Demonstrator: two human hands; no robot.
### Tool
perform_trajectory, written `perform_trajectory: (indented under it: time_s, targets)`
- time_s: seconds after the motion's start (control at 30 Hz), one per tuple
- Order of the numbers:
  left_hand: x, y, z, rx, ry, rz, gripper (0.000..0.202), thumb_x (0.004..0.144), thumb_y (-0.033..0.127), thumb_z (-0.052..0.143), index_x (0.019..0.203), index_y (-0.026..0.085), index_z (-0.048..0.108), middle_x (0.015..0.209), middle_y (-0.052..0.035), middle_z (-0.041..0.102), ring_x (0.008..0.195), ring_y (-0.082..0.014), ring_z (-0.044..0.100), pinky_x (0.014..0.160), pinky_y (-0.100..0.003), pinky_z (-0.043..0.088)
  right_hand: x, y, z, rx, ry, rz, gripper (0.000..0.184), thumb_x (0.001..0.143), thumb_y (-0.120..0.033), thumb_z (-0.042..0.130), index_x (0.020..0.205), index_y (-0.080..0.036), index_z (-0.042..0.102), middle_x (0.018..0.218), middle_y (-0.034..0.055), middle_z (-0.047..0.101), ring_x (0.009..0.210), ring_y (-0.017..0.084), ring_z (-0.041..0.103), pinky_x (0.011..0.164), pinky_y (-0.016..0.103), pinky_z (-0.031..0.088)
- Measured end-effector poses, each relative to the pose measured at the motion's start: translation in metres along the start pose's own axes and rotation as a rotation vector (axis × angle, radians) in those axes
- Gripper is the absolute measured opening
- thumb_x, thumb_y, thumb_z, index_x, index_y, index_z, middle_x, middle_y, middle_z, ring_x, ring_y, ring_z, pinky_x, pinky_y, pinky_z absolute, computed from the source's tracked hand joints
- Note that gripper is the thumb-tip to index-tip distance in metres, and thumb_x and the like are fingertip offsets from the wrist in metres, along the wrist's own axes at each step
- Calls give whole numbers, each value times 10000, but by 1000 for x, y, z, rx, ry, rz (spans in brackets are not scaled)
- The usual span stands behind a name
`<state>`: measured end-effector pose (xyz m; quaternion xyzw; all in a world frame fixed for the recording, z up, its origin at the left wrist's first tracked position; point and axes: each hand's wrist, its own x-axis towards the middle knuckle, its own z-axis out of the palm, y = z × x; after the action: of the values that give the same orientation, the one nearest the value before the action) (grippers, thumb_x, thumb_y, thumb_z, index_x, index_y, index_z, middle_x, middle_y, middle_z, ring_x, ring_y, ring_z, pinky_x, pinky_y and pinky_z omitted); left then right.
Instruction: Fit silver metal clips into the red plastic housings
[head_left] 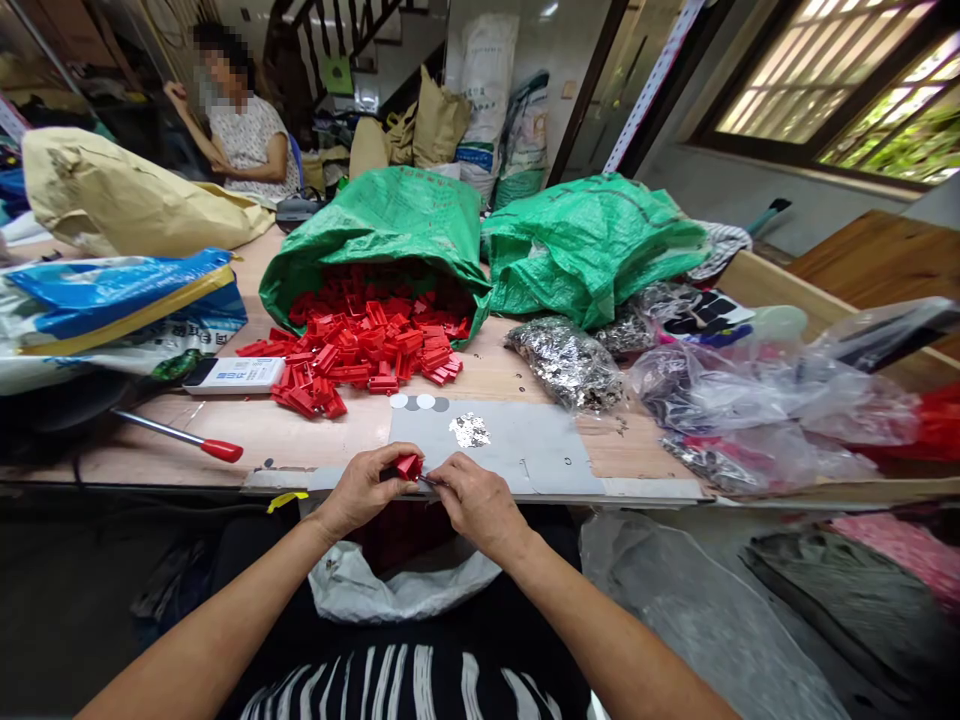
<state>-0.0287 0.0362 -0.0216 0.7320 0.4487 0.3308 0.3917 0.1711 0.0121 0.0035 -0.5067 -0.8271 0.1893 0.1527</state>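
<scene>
My left hand (366, 488) is closed around a small red plastic part (409, 466) just above the table's front edge. Close against it, my right hand (472, 500) pinches a thin, dark, narrow piece (429, 480) that meets the red part; its kind is too small to make out. Beyond my hands, a little heap of shiny silver metal pieces (470, 430) lies on a grey mat (510, 450). A pile of similar red plastic parts (360, 345) spills from the mouth of a green woven sack (397, 215).
A second green sack (592, 245) and a clear bag of metal pieces (566, 362) stand to the right. At left are a white box (236, 375) and a red-tipped lever (221, 450). An open white sack (405, 590) is on my lap. A person (247, 140) sits across the table.
</scene>
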Motion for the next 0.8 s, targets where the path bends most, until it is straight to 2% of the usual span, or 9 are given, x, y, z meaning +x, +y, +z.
perform_trajectory:
  time_s: [0.3,0.67,0.8]
  targets:
    - [0,-1,1,7,11,7,306,733,292,675,1021,205,619,893,-2,687,826,-158,622,781,-265,472,0,0,0,-13,-17,7,217,918,-214,464,1040,-258,638,993,17,619,892,136,613,760,207,456]
    - [-2,1,6,2,60,-10,232,745,215,666,974,202,626,854,5,677,791,-145,608,757,-247,456,2,-9,3,-138,-59,69,208,911,-194,434,1007,-258,606,976,9,596,809,137,616,607,209,422]
    - [-2,0,6,-10,47,-17,229,748,245,668,969,205,622,859,6,669,795,-146,604,757,-250,456,1,-14,9,-131,-40,86,204,896,-168,438,994,-253,595,972,5,594,785,135,614,605,215,417]
